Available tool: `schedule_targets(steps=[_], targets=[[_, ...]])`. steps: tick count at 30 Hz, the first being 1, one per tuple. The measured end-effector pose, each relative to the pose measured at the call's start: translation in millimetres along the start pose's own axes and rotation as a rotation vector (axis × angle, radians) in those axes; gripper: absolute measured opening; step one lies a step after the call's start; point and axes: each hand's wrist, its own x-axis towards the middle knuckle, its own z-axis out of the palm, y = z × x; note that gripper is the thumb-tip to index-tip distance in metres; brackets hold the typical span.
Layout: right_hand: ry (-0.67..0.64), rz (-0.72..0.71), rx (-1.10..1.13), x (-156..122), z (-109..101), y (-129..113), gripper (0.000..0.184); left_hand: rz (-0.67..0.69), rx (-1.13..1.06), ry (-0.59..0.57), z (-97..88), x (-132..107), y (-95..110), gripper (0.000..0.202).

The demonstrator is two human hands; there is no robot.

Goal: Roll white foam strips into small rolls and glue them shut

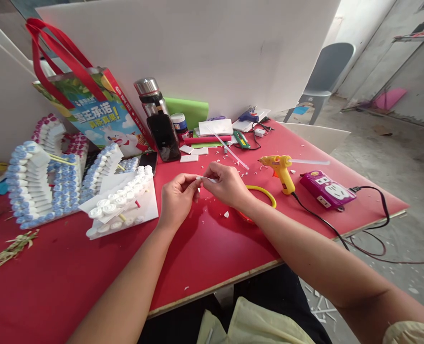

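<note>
Over the middle of the red table, my left hand (179,197) and my right hand (223,182) meet fingertip to fingertip. Both pinch a small white strip (199,178), mostly hidden by the fingers; its material I cannot make out. White scraps (226,214) lie on the table below. Left of my hands stands a white model (122,200) with rows of rolled white pieces on a white board. Just beyond my right wrist lies a yellow and red ring (265,191). A yellow glue gun (279,169) with a clear glue stick rests farther right.
Blue-and-white models (43,186) stand at the left, before a shopping bag (100,114). A steel flask (150,95), a black phone (164,137) and a green cutter (241,139) are at the back. A purple power socket (326,188) trails its cord over the right edge.
</note>
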Motion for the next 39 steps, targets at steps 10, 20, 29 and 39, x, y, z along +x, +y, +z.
schedule_targets(steps=[10, 20, 29, 39], targets=[[-0.116, -0.130, 0.025, -2, 1, 1, 0.009, 0.148, 0.175, 0.107, -2.7, -7, 3, 0.023], [-0.124, -0.020, 0.168, -1, 6, 8, 0.014, 0.382, 0.467, 0.126, 0.1, -9, -6, 0.021], [-0.323, -0.012, 0.469, 9, -8, 13, 0.024, -0.007, -0.066, -0.098, -15.2, 6, -4, 0.025], [-0.164, -0.035, 0.190, 2, -3, 7, 0.015, 0.124, 0.056, -0.042, -4.6, -3, -2, 0.027]])
